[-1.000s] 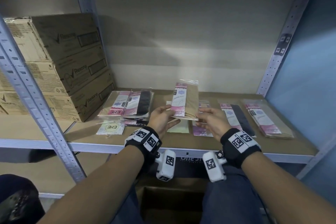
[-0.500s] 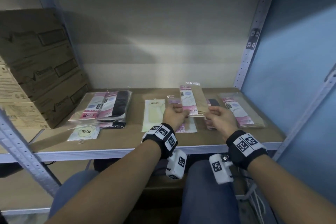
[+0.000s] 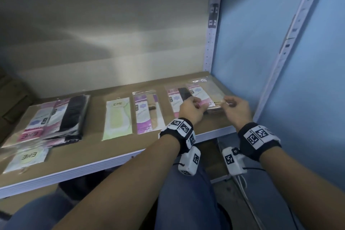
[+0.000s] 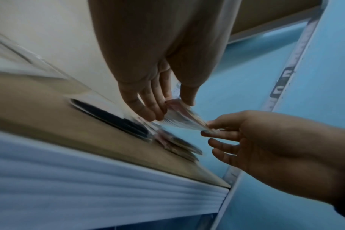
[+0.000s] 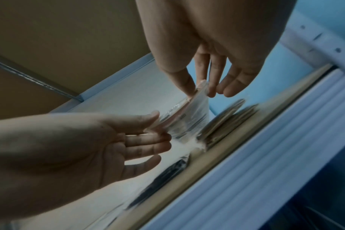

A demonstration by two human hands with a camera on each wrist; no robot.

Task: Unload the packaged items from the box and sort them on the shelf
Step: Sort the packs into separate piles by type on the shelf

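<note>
Head view: a thin, light, floppy, slippery packet (image 3: pixel 211 99) is pinched at its near corners by left hand (image 3: pixel 192 108) and right hand (image 3: pixel 237 109) fingers, above the shelf's (image 3: pixel 115 158) right end.

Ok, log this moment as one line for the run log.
step: placing beige packet | left hand: pinches packet | right hand: pinches packet | location: above beige pile, right end of shelf | released: no

pkt (image 4: pixel 179 119) in wrist views: motion-blurred; label unreadable | far-left stack (image 3: pixel 11 136): cut by edge
</note>
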